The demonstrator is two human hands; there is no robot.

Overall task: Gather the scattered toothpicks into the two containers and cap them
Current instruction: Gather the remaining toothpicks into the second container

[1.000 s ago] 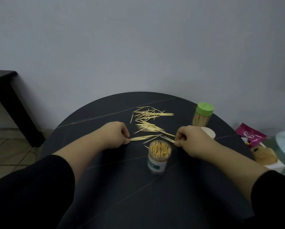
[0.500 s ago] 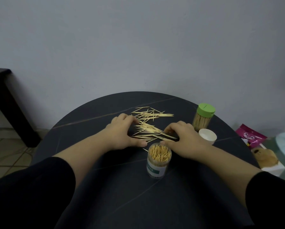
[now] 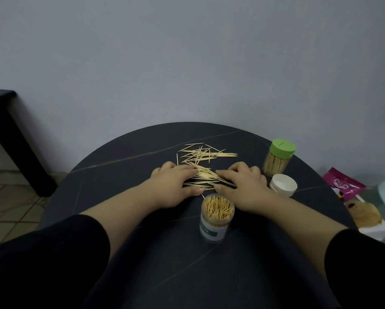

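Many toothpicks [image 3: 206, 158]: we see them loose on the dark round table [image 3: 120, 175], some under our fingertips, the rest just beyond them.
Left hand [image 3: 176, 186]: palm down, fingers spread and relaxed, resting on the near part of the pile; it grasps nothing.
Right hand [image 3: 243, 186]: also flat and unclenched, fingers laid over the sticks, its thumb close to the left thumb.
Open container [image 3: 216, 221]: clear, uncapped, packed with upright sticks, just nearer to us than both thumbs.
White cap [image 3: 283, 185]: just outside the right hand.
Green-lidded container [image 3: 278, 159]: upright and capped, beyond the white cap.
Pink packet [image 3: 343, 186]: well right of the right hand, past the table edge.
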